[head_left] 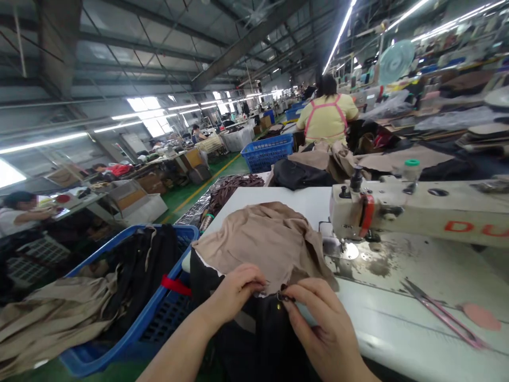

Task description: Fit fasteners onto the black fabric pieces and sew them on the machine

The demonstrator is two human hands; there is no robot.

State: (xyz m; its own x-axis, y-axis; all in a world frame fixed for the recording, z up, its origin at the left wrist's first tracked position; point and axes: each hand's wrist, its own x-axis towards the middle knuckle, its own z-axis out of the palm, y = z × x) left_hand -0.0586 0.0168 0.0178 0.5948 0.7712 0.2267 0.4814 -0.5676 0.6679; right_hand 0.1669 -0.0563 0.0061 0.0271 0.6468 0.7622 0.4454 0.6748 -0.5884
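My left hand (234,292) and my right hand (322,323) meet at the near edge of the white sewing table (397,318). Both are closed in a pinch on a black and tan garment (262,239) that lies bunched on the table and hangs over its edge. The fingertips grip the dark part where it joins the tan cloth. The sewing machine (417,209) stands just to the right of the garment, its needle area close to the cloth.
A blue basket (159,313) full of tan and black cloth stands at my left. Pink-handled scissors (441,313) lie on the table at right. A person in a yellow shirt (328,116) sits ahead, another works at far left. Another blue crate (266,151) stands beyond.
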